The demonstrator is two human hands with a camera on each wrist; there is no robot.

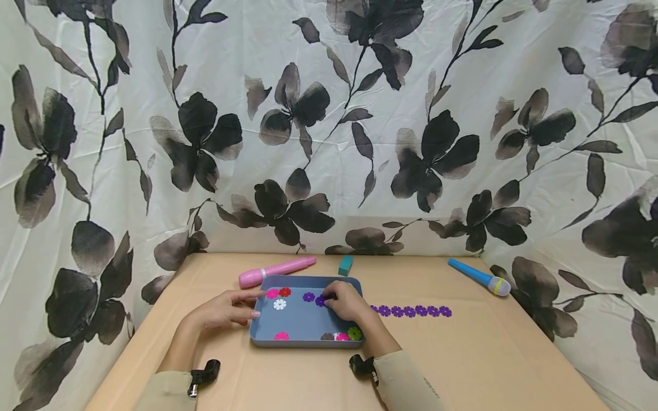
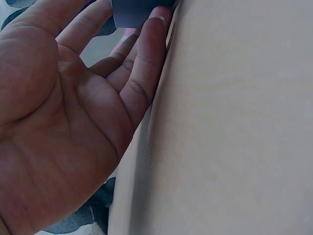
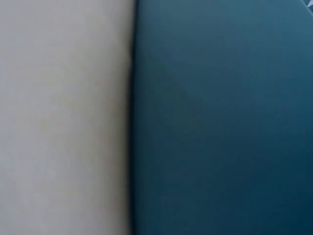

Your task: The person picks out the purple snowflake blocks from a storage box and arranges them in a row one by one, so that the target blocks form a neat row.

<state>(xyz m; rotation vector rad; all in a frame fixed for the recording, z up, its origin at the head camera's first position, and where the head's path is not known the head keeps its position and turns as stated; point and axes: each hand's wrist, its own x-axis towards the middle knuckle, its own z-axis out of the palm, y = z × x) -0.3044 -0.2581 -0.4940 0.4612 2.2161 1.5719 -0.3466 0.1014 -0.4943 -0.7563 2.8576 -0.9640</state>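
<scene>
The right hand (image 1: 346, 301) reaches over the right side of the blue-gray tray (image 1: 288, 321), and its bent fingers cover part of a purple flower (image 1: 320, 301). I cannot tell if they pinch it or only touch it. One more purple flower (image 1: 308, 297) lies just to the left, in plain sight. The arm and the tray's edge hide the left end of a row of purple flowers (image 1: 409, 311) on the tan table (image 1: 488, 354). The tray's front wall hides the bottoms of a pink flower (image 1: 281, 336) and a brown flower (image 1: 327, 337); near them, a green flower (image 1: 354, 333) overlaps a bunch of pink and white, so those shapes are hard to make out. At the back left of the tray are pink, red and white flowers. The left hand (image 1: 221, 311) has loose, open fingers touching the tray's left side. Behind the tray lie a pink stick (image 1: 277, 272) and a teal block (image 1: 345, 265); a blue toy microphone (image 1: 479, 277) lies far to the right. The left wrist view shows the palm and curved little fingers, which the head view hides, but only a dark corner of the tray. The right wrist view shows just blurry pale and blue surfaces, with no fingers in sight.
</scene>
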